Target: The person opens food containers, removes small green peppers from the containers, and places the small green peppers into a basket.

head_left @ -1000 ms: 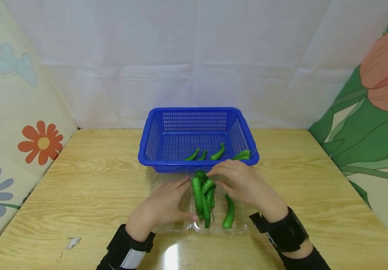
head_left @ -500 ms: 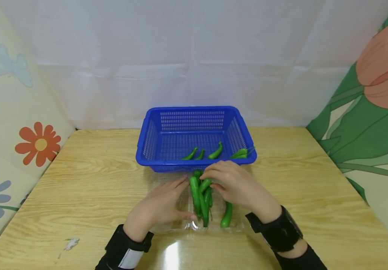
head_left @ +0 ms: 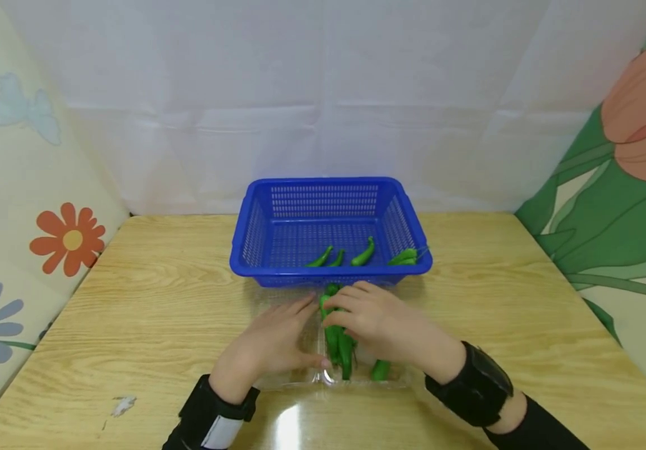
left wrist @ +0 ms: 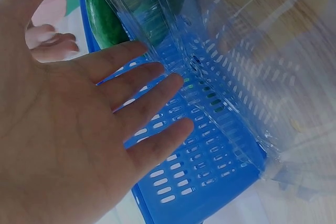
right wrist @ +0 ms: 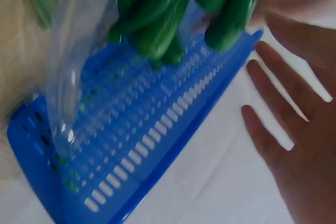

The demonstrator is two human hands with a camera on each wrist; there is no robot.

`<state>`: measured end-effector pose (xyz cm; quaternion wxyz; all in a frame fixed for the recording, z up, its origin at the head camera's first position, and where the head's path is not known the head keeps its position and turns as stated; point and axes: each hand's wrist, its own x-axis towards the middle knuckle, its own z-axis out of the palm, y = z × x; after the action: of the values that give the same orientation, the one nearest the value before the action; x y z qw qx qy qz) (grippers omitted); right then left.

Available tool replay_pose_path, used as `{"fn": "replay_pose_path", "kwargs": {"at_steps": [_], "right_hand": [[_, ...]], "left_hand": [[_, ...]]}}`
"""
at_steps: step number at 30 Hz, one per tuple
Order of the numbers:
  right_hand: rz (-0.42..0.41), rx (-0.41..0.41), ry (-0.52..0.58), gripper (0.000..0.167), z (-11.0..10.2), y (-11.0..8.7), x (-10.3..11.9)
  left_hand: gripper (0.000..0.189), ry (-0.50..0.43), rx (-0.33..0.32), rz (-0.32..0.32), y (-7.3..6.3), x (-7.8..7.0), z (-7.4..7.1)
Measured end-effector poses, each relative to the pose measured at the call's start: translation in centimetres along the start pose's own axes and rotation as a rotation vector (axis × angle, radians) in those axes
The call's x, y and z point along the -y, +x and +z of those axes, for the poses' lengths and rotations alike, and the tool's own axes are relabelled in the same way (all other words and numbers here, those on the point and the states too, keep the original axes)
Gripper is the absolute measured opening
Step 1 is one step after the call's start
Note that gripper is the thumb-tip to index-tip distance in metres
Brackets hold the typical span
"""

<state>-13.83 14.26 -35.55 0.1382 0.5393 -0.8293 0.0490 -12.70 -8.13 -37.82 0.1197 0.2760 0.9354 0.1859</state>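
Head — piled peppers (head_left: pixel 332 342) run roughly near-to-far

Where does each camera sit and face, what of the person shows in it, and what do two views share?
Head: worn on the head, facing forward and down at the blue basket, clear container and green peppers; shows left grip (bare hand), right grip, wrist bands and sleeves.
Left wrist: on that wrist, facing the basket partly through the container; shows mainly the left grip.
Right wrist: on that wrist, facing the peppers and basket behind; shows mainly the right grip.
Shared: both wrist views show basket, container and peppers.
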Motion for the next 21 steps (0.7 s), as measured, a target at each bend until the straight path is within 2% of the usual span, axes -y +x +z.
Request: {"fn": "replay_pose_path", "kwargs": {"at_steps": [5,15,21], "right_hand": [[-0.065,-0.023,-0.009,0.035,0.2,0.4,0.7],[-0.069,-0.006,-0.064,0.034,0.8,0.6,0.5],[-0.083,-0.032,-0.092,0.030,1.3,0.7,-0.1]], "left_hand": [[0.099,-0.004,0.002,-0.001,-0.1,0.1,0.0],[0.102,-0.002,0.001,0.009,0.0,0.3,0.1],[0.099,0.003,-0.002,0.020,0.1,0.2,0.1]]}}
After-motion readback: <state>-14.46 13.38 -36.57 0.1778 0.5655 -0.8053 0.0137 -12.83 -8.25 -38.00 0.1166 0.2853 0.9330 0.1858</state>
